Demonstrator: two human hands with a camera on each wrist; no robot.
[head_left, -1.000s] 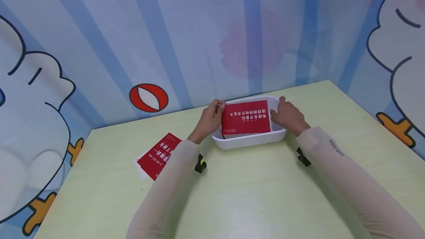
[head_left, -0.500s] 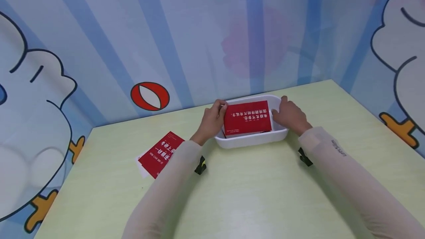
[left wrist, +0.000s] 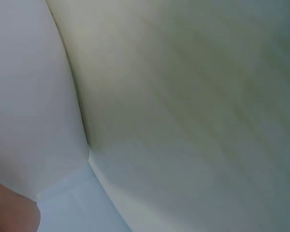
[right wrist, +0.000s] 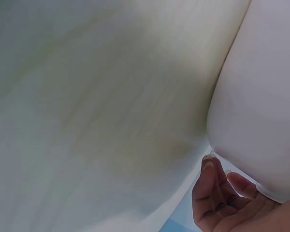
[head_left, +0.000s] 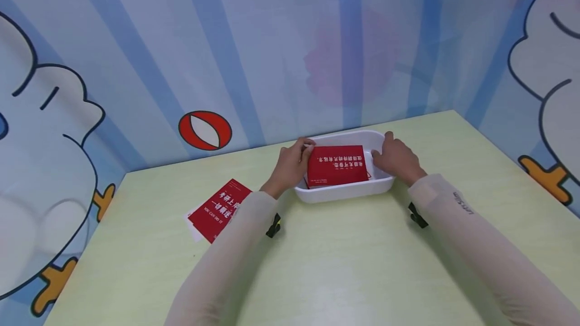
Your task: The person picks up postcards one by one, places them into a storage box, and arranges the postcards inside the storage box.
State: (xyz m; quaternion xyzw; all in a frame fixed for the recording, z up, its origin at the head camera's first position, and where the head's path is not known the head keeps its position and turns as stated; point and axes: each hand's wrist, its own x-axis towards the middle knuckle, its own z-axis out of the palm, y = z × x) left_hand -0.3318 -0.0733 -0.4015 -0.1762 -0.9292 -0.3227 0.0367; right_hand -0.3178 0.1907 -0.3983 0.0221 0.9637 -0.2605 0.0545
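Near the centre right of the head view, a white tub (head_left: 342, 195) is sitting close to the far edge of the pale green tabletop (head_left: 344, 255), its back rim running near the striped backdrop (head_left: 281, 54). Tabletop is stretching from the tub's front wall to the bottom of the frame — the widest room for moving — while a narrower strip is running out to the right corner. The left hand (head_left: 291, 165) is gripping the tub's left end, fingers bent over the rim; the right hand (head_left: 397, 159) is grasping the opposite end, thumb inside and fingers outside. A red card (head_left: 337, 166) with white print is lying inside the tub, its left edge reaching the left fingertips; whether they are touching it, I cannot tell. Loose red and white cards (head_left: 219, 210) are lying left of centre, partly disappearing behind the left sleeve (head_left: 231, 250). Something with a red outline is peeking out beside the card's right edge — too small to make out. In the left wrist view only a sliver of hand is showing at lower left; in the right, the tub's wall is hiding part of the fingers.
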